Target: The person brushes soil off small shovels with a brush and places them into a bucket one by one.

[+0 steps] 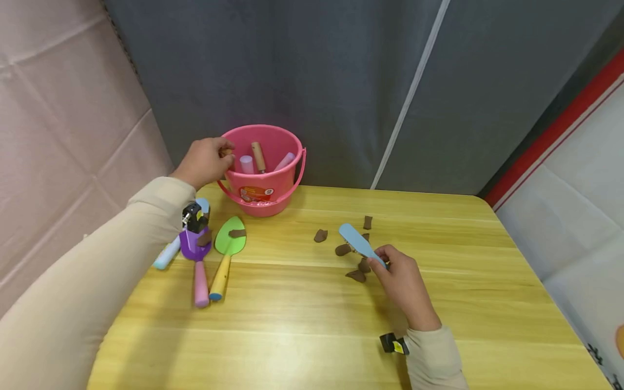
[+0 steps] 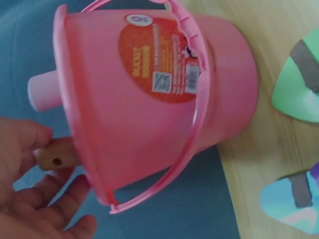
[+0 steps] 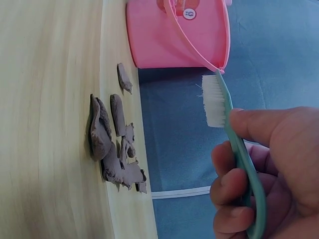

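At the left rim of the pink bucket [image 1: 267,195], my left hand [image 1: 206,158] pinches the end of a wooden handle [image 2: 59,153] with a small hole in it; the rest of that tool is hidden inside the bucket. Another wooden handle [image 1: 258,157] and a light purple handle [image 1: 246,164] stick up from the bucket. My right hand [image 1: 402,279] grips a blue-green brush [image 1: 357,240] by its handle, holding it above the table. White bristles [image 3: 214,102] show on the brush head. Beneath and around it lie several brown clay-like pieces [image 1: 343,249].
Left of centre on the wooden table [image 1: 292,325] lie a green trowel [image 1: 229,238] with a yellow handle and a purple scoop [image 1: 195,246] with a pink handle. A light blue tool [image 1: 167,254] lies beside them, partly covered. Brown pieces rest on these tools. A grey curtain [image 1: 331,97] hangs behind.
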Available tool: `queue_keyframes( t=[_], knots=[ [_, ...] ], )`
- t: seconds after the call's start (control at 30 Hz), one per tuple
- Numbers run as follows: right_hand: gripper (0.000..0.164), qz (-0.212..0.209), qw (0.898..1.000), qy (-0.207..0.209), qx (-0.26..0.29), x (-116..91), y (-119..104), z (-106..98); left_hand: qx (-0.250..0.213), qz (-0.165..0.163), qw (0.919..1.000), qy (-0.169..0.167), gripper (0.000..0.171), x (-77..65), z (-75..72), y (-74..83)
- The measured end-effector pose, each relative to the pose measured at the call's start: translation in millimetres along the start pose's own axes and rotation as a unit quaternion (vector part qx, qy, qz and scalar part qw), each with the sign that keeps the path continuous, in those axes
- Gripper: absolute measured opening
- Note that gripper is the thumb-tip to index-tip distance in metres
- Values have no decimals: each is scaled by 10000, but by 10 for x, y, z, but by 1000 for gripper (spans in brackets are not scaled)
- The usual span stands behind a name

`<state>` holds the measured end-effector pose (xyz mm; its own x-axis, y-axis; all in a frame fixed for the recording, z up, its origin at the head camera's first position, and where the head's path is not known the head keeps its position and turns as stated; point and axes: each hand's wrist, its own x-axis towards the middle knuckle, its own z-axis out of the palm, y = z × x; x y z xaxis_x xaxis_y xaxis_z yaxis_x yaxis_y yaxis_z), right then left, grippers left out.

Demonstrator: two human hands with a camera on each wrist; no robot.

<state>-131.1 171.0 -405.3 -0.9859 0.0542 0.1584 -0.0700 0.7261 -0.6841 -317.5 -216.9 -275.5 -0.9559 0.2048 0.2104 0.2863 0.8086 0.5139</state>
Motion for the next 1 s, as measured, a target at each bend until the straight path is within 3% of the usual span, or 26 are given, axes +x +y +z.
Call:
queue_keyframes(
  t=[0.1,0.23,0.4,0.5,0.63,0.8,0.9,1.0],
  knots=[
    [12,-23,10000,4,-23,2,1,6,-10,-90,9998,-163,41,-20,-44,6],
    [12,-43,10000,-10,-44,11,1,3,-94,-197,9997,109,50,-112,-71,-33],
    [13,-12,10000,-37,-26,14,-4,-11,-247,-155,9965,781,47,-405,-123,-68],
    [14,-10,10000,-23,-53,6,-2,-26,-260,-46,9966,786,44,-649,-92,-49],
    [13,-42,10000,-53,-36,6,5,-40,-145,46,9997,180,40,-1007,108,-55],
    [14,-52,10000,-75,-11,14,-4,-33,350,28,9939,-1047,34,-1388,505,-91],
    [14,-86,9999,-58,-24,15,-14,-26,597,-356,9831,-1695,33,-1542,702,-101],
    [14,-151,9998,-88,-27,16,-23,-20,615,-830,9754,-1949,32,-1632,819,-138]
  ],
)
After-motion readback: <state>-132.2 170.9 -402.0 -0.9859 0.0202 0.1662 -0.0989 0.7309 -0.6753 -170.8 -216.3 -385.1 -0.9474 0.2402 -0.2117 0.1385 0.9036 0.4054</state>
